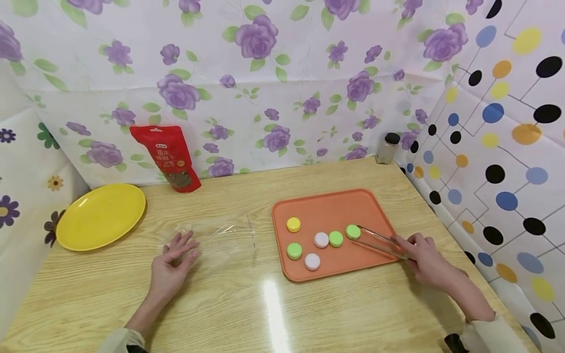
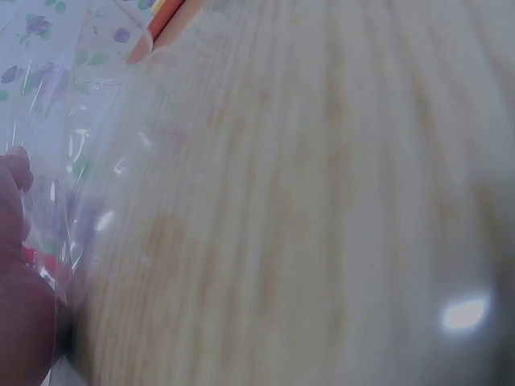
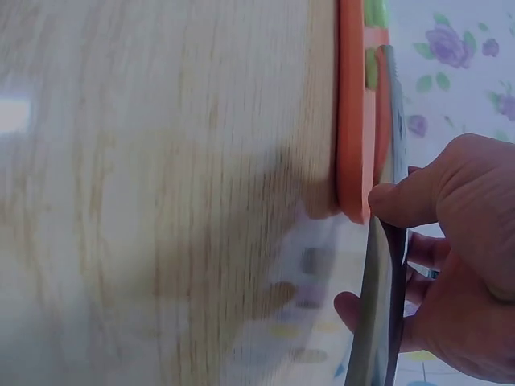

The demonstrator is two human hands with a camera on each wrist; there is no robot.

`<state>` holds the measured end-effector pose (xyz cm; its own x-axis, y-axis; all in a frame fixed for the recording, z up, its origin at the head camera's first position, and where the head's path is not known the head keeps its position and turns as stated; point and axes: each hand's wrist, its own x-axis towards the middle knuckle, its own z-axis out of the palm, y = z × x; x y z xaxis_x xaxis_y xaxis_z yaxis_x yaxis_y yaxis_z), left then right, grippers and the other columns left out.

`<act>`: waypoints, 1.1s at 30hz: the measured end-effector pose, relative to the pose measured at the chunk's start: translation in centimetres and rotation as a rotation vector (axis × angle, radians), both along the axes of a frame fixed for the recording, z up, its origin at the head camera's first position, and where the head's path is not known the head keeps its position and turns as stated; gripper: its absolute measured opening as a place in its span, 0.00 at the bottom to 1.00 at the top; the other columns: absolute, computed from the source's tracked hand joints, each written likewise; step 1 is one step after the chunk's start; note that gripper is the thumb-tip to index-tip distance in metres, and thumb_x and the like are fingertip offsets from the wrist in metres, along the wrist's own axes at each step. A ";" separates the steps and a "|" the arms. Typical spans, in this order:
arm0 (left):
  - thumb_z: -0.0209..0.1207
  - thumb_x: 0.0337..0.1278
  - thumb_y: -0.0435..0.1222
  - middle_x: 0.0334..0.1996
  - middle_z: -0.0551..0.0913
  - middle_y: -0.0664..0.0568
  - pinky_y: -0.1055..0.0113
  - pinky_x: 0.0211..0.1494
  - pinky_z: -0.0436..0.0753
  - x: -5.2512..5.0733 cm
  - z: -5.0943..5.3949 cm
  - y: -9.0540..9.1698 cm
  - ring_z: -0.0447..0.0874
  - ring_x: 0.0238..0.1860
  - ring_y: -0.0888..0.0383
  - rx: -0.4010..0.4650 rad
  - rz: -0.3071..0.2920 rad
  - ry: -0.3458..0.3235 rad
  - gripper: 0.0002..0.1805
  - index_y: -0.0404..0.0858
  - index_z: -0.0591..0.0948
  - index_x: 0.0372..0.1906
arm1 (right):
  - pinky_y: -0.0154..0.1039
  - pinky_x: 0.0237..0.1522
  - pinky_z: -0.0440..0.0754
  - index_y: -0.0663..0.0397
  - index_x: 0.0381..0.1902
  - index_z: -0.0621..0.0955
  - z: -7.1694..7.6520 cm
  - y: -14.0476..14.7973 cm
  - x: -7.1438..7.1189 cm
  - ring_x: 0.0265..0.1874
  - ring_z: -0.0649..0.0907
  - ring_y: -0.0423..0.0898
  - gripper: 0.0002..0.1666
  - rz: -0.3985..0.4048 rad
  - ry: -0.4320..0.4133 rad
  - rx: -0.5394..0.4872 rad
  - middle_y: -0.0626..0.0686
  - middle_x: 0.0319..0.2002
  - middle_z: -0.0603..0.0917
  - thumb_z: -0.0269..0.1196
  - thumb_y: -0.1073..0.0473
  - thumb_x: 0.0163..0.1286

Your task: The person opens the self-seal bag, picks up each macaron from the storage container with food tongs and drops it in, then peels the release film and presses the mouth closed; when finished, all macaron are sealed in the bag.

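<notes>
On an orange tray lie several macaron-like discs: a yellow one, pale pink ones and green ones. The right hand grips metal tongs, whose tips stand around the rightmost green disc. In the right wrist view that hand pinches the tongs between thumb and fingers. A clear plastic bag lies left of the tray. The left hand is at its left end, thumb and fingers on its edge; the left wrist view shows the bag beside the fingers.
A yellow plate sits at the table's left side. Against the back wall stand a red pouch and, at the right corner, a small jar with a black lid. Patterned cloth surrounds the wooden table.
</notes>
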<state>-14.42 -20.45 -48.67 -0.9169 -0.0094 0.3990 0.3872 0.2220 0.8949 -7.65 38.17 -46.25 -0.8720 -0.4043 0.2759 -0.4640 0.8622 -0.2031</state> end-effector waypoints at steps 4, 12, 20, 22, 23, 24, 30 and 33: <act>0.61 0.52 0.13 0.56 0.72 0.20 0.31 0.70 0.36 0.8 1.3 0.3 0.63 0.67 0.68 -0.003 0.008 -0.004 0.09 0.15 0.81 0.41 | 0.51 0.33 0.70 0.60 0.62 0.76 -0.1 -0.6 -0.5 0.31 0.68 0.54 0.39 0.003 -0.008 0.009 0.58 0.37 0.72 0.66 0.82 0.50; 0.62 0.52 0.14 0.58 0.74 0.24 0.34 0.71 0.34 0.4 -1.1 -1.3 0.63 0.70 0.60 0.009 0.019 -0.003 0.10 0.19 0.83 0.42 | 0.51 0.32 0.71 0.59 0.60 0.77 -0.3 -1.5 -1.6 0.32 0.70 0.57 0.36 -0.008 -0.023 0.008 0.59 0.38 0.73 0.68 0.81 0.52; 0.64 0.53 0.16 0.59 0.75 0.28 0.36 0.72 0.35 0.6 -1.7 -2.2 0.61 0.73 0.52 0.003 0.016 -0.002 0.11 0.21 0.84 0.43 | 0.54 0.31 0.73 0.61 0.57 0.78 -0.5 -1.6 -2.1 0.32 0.71 0.59 0.35 0.007 0.021 -0.006 0.59 0.38 0.74 0.69 0.81 0.49; 0.64 0.53 0.16 0.59 0.75 0.27 0.36 0.72 0.35 0.6 -1.4 -2.0 0.61 0.73 0.48 -0.004 0.014 -0.009 0.11 0.20 0.84 0.43 | 0.52 0.30 0.72 0.61 0.57 0.79 -0.4 -1.5 -2.1 0.31 0.71 0.58 0.36 0.014 0.052 -0.015 0.58 0.38 0.74 0.69 0.81 0.47; 0.63 0.53 0.16 0.59 0.75 0.27 0.35 0.72 0.35 0.5 -1.3 -1.9 0.60 0.73 0.44 -0.011 0.010 -0.011 0.11 0.19 0.83 0.43 | 0.51 0.30 0.71 0.61 0.57 0.79 -0.3 -1.5 -2.1 0.30 0.70 0.57 0.36 0.017 0.062 -0.020 0.58 0.37 0.74 0.70 0.81 0.47; 0.63 0.53 0.15 0.59 0.74 0.26 0.34 0.72 0.35 0.5 -1.0 -1.7 0.59 0.73 0.39 -0.016 0.005 -0.012 0.11 0.18 0.83 0.44 | 0.50 0.30 0.70 0.62 0.57 0.79 -0.2 -1.6 -2.2 0.29 0.69 0.56 0.36 0.023 0.074 -0.024 0.58 0.37 0.74 0.70 0.81 0.47; 0.62 0.53 0.14 0.57 0.72 0.21 0.29 0.69 0.35 0.8 1.4 -0.1 0.54 0.68 0.21 -0.024 -0.030 -0.008 0.10 0.15 0.80 0.42 | 0.49 0.34 0.66 0.62 0.58 0.80 1.1 -3.7 -3.0 0.31 0.69 0.52 0.36 0.085 0.090 -0.035 0.57 0.38 0.75 0.69 0.83 0.48; 0.62 0.53 0.14 0.58 0.73 0.21 0.29 0.69 0.36 0.8 1.7 0.2 0.54 0.69 0.22 -0.031 -0.037 -0.007 0.11 0.16 0.81 0.42 | 0.52 0.38 0.69 0.62 0.59 0.79 2.1 -5.9 -3.9 0.34 0.71 0.55 0.36 0.117 0.042 -0.034 0.57 0.40 0.75 0.66 0.84 0.51</act>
